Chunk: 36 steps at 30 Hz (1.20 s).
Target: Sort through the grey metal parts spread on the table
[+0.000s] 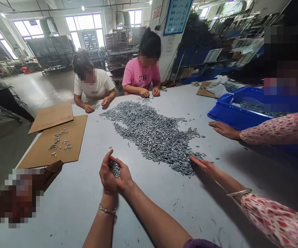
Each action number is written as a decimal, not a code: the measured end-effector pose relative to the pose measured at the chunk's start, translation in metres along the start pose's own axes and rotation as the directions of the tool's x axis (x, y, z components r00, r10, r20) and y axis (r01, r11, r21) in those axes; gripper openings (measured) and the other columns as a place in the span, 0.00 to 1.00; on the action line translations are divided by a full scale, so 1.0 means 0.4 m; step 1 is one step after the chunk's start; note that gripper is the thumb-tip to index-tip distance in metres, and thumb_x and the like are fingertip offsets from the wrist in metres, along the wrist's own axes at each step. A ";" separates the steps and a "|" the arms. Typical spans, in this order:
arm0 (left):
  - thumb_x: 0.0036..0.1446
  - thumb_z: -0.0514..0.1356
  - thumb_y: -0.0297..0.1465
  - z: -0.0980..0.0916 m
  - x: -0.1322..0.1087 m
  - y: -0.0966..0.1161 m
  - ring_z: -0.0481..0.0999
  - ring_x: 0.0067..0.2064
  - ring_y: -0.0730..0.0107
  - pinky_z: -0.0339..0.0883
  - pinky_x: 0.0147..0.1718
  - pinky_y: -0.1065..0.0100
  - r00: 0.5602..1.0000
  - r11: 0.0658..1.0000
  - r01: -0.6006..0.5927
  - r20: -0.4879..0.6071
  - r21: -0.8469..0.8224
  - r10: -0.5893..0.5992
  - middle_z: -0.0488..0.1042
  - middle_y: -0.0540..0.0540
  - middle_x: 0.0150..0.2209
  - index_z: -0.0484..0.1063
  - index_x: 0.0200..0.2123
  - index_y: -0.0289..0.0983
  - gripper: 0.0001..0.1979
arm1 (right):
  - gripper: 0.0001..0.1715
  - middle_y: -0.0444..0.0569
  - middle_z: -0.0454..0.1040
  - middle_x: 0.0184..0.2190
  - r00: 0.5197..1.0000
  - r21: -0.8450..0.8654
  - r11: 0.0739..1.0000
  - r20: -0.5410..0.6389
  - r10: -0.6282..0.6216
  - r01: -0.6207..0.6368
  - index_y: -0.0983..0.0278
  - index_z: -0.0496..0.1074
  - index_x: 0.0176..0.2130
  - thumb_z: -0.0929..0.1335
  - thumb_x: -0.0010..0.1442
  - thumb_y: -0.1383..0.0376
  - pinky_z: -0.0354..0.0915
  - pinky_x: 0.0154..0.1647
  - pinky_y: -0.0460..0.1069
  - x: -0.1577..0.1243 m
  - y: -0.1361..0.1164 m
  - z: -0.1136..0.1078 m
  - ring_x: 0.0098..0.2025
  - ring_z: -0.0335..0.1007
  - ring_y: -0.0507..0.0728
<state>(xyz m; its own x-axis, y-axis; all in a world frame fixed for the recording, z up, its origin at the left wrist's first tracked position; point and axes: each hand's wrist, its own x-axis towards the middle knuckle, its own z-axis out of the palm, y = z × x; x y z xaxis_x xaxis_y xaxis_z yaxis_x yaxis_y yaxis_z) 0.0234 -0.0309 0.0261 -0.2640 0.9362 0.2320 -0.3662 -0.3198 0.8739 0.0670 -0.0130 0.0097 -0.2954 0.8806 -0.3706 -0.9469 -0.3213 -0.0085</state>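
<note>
My left hand (106,176) and my right hand (125,176) are cupped together just above the grey table (92,203). Between them they hold a small heap of little grey metal pieces (114,168). A bracelet (107,209) sits on my left wrist. A broad pile of the same grey pieces (154,134) spreads over the middle of the table, just beyond and to the right of my hands.
A co-worker in a floral sleeve rests one hand (206,165) at the pile's near edge and another (224,130) by a blue bin (229,112) of pieces. Two people sort at the far side. Cardboard sheets (71,151) with several loose pieces lie at the left.
</note>
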 end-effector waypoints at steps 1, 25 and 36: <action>0.61 0.52 0.48 0.001 -0.002 0.001 0.67 0.60 0.55 0.61 0.57 0.61 1.000 1.000 -0.005 0.012 0.003 0.005 0.73 0.39 0.56 0.76 0.51 0.36 0.26 | 0.10 0.50 0.80 0.31 1.000 0.014 1.000 -0.003 0.005 -0.004 0.70 0.75 0.37 0.65 0.62 0.67 0.73 0.40 0.47 0.000 -0.003 -0.001 0.35 0.77 0.53; 0.62 0.50 0.47 -0.022 0.062 -0.034 0.73 0.49 0.64 0.64 0.52 0.60 0.921 0.986 0.133 -0.355 -0.098 -0.159 0.73 0.40 0.46 0.74 0.43 0.36 0.23 | 0.15 0.53 0.78 0.42 0.991 0.110 0.992 0.129 0.047 -0.061 0.69 0.71 0.48 0.64 0.63 0.65 0.74 0.46 0.54 0.014 -0.047 -0.026 0.49 0.75 0.57; 0.62 0.50 0.43 -0.053 0.085 -0.046 0.76 0.36 0.66 0.71 0.40 0.58 0.865 0.936 0.304 -0.359 -0.177 -0.349 0.72 0.41 0.40 0.72 0.37 0.34 0.19 | 0.11 0.51 0.77 0.38 0.985 0.138 0.982 0.129 0.112 -0.130 0.67 0.72 0.44 0.64 0.64 0.65 0.71 0.29 0.43 0.015 -0.057 -0.026 0.37 0.74 0.51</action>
<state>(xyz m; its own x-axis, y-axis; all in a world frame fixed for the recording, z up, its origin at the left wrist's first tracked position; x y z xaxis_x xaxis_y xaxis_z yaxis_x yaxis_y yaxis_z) 0.0024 0.0036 0.0088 -0.4212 0.8695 -0.2579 -0.5813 -0.0406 0.8127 0.0881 -0.0039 -0.0021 -0.4138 0.8764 -0.2462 -0.9088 -0.3818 0.1684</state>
